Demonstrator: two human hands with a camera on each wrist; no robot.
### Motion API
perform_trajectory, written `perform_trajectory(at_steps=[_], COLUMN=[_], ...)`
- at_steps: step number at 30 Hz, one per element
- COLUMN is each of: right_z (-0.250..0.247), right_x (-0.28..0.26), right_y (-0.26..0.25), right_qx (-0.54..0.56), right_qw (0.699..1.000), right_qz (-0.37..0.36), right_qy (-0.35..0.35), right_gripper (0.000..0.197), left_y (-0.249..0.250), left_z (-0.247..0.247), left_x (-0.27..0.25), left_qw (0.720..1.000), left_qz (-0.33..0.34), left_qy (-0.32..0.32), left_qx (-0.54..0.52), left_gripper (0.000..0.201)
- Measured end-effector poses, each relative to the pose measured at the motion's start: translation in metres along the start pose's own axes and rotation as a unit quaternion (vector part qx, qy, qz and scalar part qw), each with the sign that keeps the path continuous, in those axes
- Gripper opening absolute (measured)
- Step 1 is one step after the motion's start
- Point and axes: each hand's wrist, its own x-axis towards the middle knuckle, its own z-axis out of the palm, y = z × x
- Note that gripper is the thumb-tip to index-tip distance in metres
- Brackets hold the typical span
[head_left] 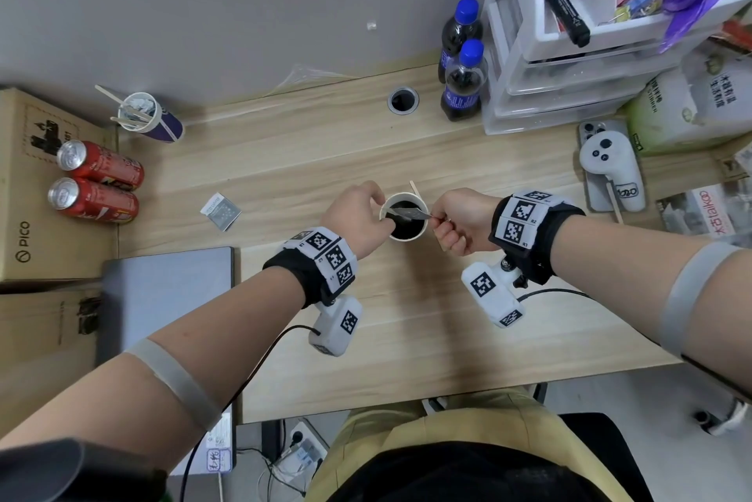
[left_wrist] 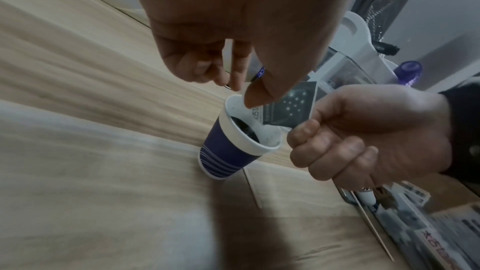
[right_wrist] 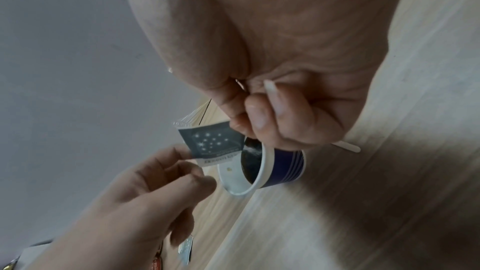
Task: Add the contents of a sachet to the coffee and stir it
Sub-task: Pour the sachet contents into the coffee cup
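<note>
A blue paper cup (head_left: 423, 225) of dark coffee stands at the middle of the wooden desk (head_left: 407, 338). Just above its mouth, both hands hold a small grey star-printed sachet (head_left: 409, 213). My left hand (head_left: 384, 212) pinches the sachet's left end and my right hand (head_left: 434, 218) pinches its right end. The left wrist view shows the sachet (left_wrist: 288, 108) over the cup (left_wrist: 233, 147), and the right wrist view shows the sachet (right_wrist: 213, 141) beside the cup's rim (right_wrist: 265, 163). A wooden stir stick (head_left: 414, 188) lies on the desk behind the cup.
A second sachet (head_left: 221, 211) lies left of the cup. Two red cans (head_left: 97, 184), a cardboard box and a grey laptop (head_left: 167, 298) fill the left side. Two cola bottles (head_left: 464, 82), white drawers (head_left: 569, 66) and a white controller (head_left: 610, 171) stand at the right.
</note>
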Motion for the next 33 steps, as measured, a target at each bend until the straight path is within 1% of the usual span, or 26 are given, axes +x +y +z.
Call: perform_trajectory(at_steps=[2, 4, 6, 8, 11, 16, 20, 22, 24, 26, 28, 31, 33], right_z=[0.001, 0.001, 0.001, 0.002, 0.002, 0.002, 0.002, 0.003, 0.002, -0.001, -0.005, -0.009, -0.01], right_x=[-0.001, -0.001, -0.002, -0.003, -0.005, -0.005, -0.005, -0.002, 0.001, 0.002, 0.001, -0.002, -0.005], right_y=[-0.001, -0.002, -0.003, -0.004, -0.006, -0.008, -0.009, -0.008, -0.008, -0.007, -0.006, -0.004, -0.001], right_qx=[-0.002, -0.007, -0.014, -0.021, -0.03, -0.043, -0.047, -0.06, -0.077, -0.102, -0.139, -0.243, -0.278], right_qw=[1.0, 1.0, 1.0, 1.0, 0.999, 0.999, 0.999, 0.997, 0.992, 0.981, 0.961, 0.911, 0.89], right_qz=[-0.001, -0.001, 0.001, 0.0, -0.007, -0.009, -0.017, -0.035, -0.067, -0.123, -0.186, -0.265, -0.297], right_qy=[0.002, 0.002, 0.004, 0.008, 0.016, 0.016, 0.021, 0.039, 0.071, 0.111, 0.149, 0.201, 0.203], right_gripper=[0.023, 0.023, 0.022, 0.021, 0.023, 0.022, 0.023, 0.024, 0.023, 0.02, 0.015, 0.014, 0.013], left_y=[0.0, 0.001, 0.003, 0.005, 0.005, 0.002, -0.002, -0.004, -0.004, -0.005, -0.005, -0.005, -0.004], left_z=[0.001, 0.001, 0.002, 0.002, 0.006, 0.009, 0.008, 0.007, 0.006, 0.006, 0.006, 0.005, 0.004], left_x=[-0.003, -0.004, -0.003, -0.002, 0.0, 0.003, 0.006, 0.007, 0.007, 0.007, 0.007, 0.007, 0.006], left_qw=[0.998, 0.993, 0.987, 0.983, 0.983, 0.984, 0.986, 0.988, 0.988, 0.99, 0.99, 0.99, 0.99], left_qz=[0.062, 0.121, 0.161, 0.181, 0.185, 0.168, 0.156, 0.149, 0.146, 0.138, 0.129, 0.124, 0.127], left_qy=[0.005, 0.006, 0.002, 0.004, 0.01, 0.031, 0.043, 0.044, 0.04, 0.039, 0.042, 0.043, 0.044], left_qx=[-0.005, -0.002, 0.01, 0.007, -0.014, -0.04, -0.029, -0.02, -0.015, -0.019, -0.034, -0.05, -0.053], left_gripper=[0.035, 0.037, 0.035, 0.033, 0.031, 0.022, 0.015, 0.014, 0.014, 0.015, 0.016, 0.016, 0.016])
